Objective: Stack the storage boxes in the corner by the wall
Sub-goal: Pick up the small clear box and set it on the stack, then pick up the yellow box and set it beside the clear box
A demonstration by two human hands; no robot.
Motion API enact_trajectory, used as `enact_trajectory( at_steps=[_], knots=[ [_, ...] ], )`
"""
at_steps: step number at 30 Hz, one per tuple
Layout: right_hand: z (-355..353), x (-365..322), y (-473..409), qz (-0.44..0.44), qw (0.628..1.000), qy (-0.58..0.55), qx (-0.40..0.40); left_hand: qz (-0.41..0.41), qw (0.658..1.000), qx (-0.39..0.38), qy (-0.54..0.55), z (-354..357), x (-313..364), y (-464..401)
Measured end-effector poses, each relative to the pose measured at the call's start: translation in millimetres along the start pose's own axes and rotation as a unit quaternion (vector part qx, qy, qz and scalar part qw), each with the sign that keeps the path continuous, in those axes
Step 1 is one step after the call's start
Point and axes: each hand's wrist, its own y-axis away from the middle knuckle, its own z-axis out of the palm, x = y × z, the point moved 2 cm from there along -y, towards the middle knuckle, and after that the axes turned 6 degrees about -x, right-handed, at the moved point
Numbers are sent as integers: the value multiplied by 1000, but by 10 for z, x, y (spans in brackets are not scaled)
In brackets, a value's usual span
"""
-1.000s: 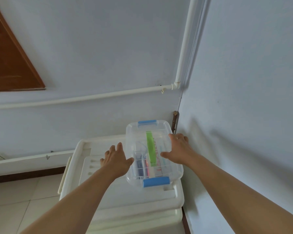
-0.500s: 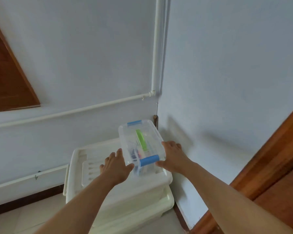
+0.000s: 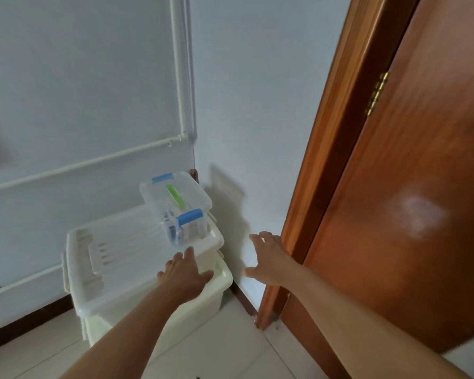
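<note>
A small clear storage box point(image 3: 175, 206) with blue latches and a green handle rests on the lid of a large white storage box point(image 3: 121, 258), at its far right end by the wall corner. That white box sits on another white box point(image 3: 197, 302) below it. My left hand point(image 3: 184, 272) hovers near the white lid's front edge, fingers spread, holding nothing. My right hand point(image 3: 268, 258) is open in the air to the right of the stack, apart from it.
White pipes point(image 3: 179, 77) run along the wall and up the corner. A brown wooden door point(image 3: 411, 187) and its frame point(image 3: 312, 173) stand close on the right. Pale floor tiles point(image 3: 216, 348) lie in front of the boxes.
Both hands have let go of the small clear box and pulled back from it. The view has backed away and swung right, bringing the door into sight.
</note>
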Motion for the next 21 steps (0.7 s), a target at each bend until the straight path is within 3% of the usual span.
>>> enact_trajectory(
  at_steps=[10, 21],
  knots=[
    [441, 918, 1267, -18, 1000, -17, 16, -8, 999, 19, -40, 902, 600, 1302],
    [974, 1867, 2945, 25, 998, -58, -7, 18, 994, -45, -101, 1857, 1284, 2783]
  ],
)
